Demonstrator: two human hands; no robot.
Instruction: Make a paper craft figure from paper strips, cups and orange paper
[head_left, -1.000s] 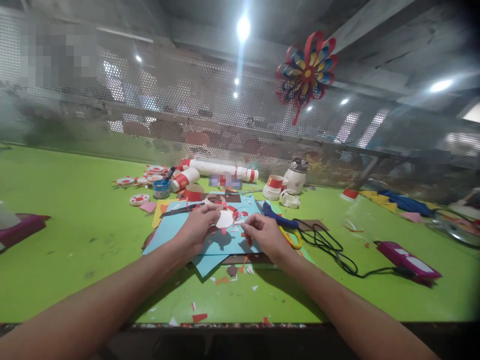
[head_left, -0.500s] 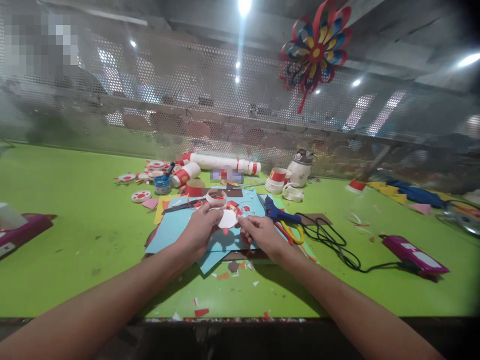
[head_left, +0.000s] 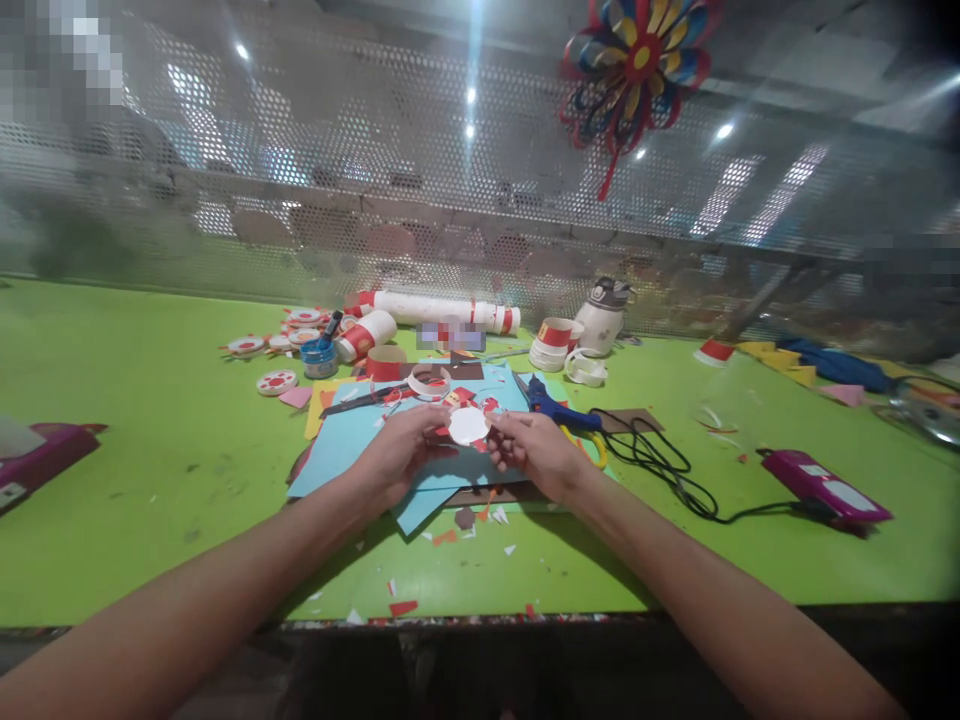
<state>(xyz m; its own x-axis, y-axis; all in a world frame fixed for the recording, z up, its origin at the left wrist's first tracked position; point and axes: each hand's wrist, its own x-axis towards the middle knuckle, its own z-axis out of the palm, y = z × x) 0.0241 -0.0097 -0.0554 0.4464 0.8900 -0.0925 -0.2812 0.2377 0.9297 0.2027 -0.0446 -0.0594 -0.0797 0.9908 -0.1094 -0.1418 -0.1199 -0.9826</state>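
Observation:
A white paper disc (head_left: pixel 469 427) with small red pieces at its edge is held up between both hands. My left hand (head_left: pixel 401 450) pinches its left edge, thumb and fingers closed. The thumb and forefinger of my right hand (head_left: pixel 536 450) close on the disc's right edge. Beneath lie light blue paper sheets (head_left: pixel 341 460) with red scraps. A white ring (head_left: pixel 429 380) and dark-bladed scissors (head_left: pixel 360 402) rest just beyond my left hand. Close behind my right hand is a blue glue gun (head_left: pixel 559 408), beside yellow scissor handles (head_left: pixel 596 448).
A black cord (head_left: pixel 675 490) runs from the glue gun to a purple power strip (head_left: pixel 825 488). Toward the back stand a blue jar (head_left: pixel 319 358), a long white tube (head_left: pixel 442 312) and a bottle (head_left: pixel 601 318). Paper scraps (head_left: pixel 403 607) litter the green table's front edge.
The disc has turned and shifted slightly right, showing more of its white face. Both hands still grip its edges. The camera view has tilted down a little.

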